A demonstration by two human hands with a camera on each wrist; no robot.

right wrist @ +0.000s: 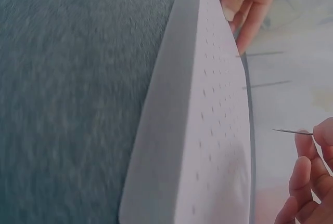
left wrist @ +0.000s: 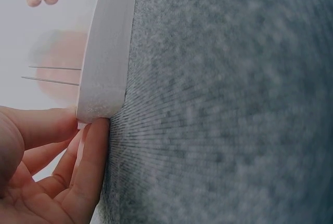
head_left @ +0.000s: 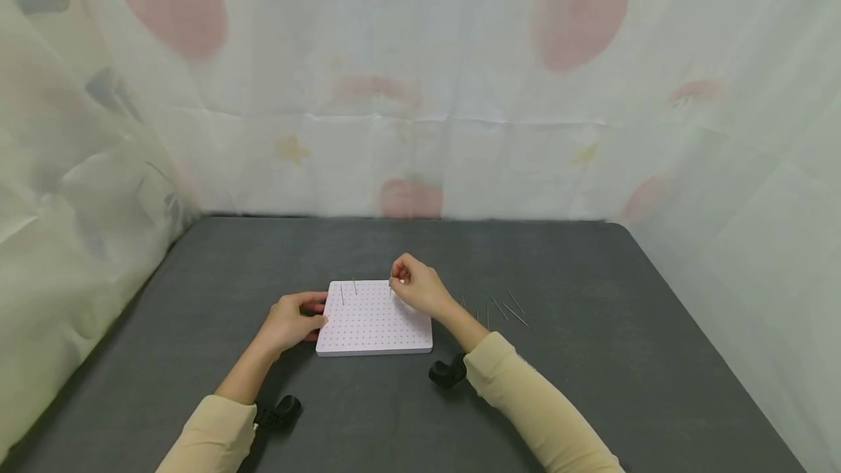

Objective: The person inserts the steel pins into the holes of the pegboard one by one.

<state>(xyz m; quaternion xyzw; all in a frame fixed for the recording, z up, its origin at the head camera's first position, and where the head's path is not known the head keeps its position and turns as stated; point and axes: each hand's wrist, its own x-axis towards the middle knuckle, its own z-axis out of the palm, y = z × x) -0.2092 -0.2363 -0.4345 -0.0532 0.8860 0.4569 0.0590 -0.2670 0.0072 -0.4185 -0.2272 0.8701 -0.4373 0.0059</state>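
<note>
A white pegboard with a grid of small holes lies on the dark table. My left hand grips its left edge, thumb at the top rim and fingers against the side, as the left wrist view shows. Two thin metal pins stand upright in the board near its far left corner. Over the board's far edge, right of those two, my right hand pinches another thin metal pin between thumb and forefinger. That pin points down, and in the right wrist view its tip shows apart from the board's surface.
Several loose metal pins lie scattered on the dark table right of the board, some partly behind the right forearm. A patterned curtain hangs behind the table and along both sides. Black wrist mounts sit on both sleeves.
</note>
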